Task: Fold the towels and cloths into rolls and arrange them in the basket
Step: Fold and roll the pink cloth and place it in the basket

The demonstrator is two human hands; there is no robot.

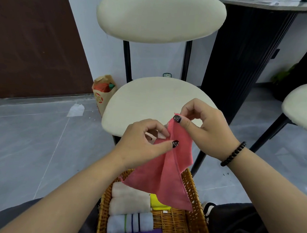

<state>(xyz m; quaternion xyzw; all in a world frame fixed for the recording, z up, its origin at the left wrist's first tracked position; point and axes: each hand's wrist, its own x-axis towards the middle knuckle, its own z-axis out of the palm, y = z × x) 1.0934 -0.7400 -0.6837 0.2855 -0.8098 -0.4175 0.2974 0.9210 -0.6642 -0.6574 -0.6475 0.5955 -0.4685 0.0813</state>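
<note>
While pinching pink cloth (166, 171): left hand (144, 142), right hand (206, 129) grips.

Basket (193, 193) right half bare wicker, open from above. Left half taken by rolled towels (130, 203), a yellow cloth (157, 202) just beside them. Pink cloth (166, 171) hangs over the basket's far end, screening it. Chair seat (149, 102) ahead bare; chair back (160, 18) closes off the far side.
</note>
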